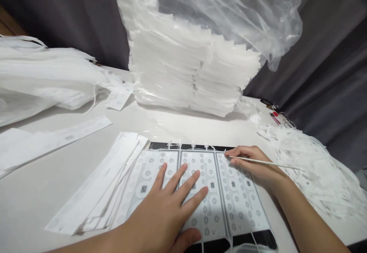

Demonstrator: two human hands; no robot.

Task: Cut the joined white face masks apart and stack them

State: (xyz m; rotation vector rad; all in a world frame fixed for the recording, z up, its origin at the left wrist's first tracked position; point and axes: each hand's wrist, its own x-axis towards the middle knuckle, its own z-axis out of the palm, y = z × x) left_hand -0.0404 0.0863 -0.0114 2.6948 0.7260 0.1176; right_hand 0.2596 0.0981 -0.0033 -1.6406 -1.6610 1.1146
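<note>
A dark curtain (71, 8) hangs behind the white table (28, 203). At the rear center, a clear plastic bag (275, 27) encloses a tall stack of white sheets (177, 62). A white bundle (46, 77) occupies the left rear; a heap of white scrap strips (315, 169) occupies the right side. The ring-patterned sheet (237, 207) lies front center over a black board (265, 239), which shows along 2 edges. Left hand (172, 203): palm down on the sheet, fingers spread, nothing grasped. White printed strips (103, 180) lie fanned at its left. Right hand (258, 169): thumb and fingers closed on 1 slim white stick (266, 162), at the sheet's upper right corner; whether they also grip the sheet cannot be determined.
</note>
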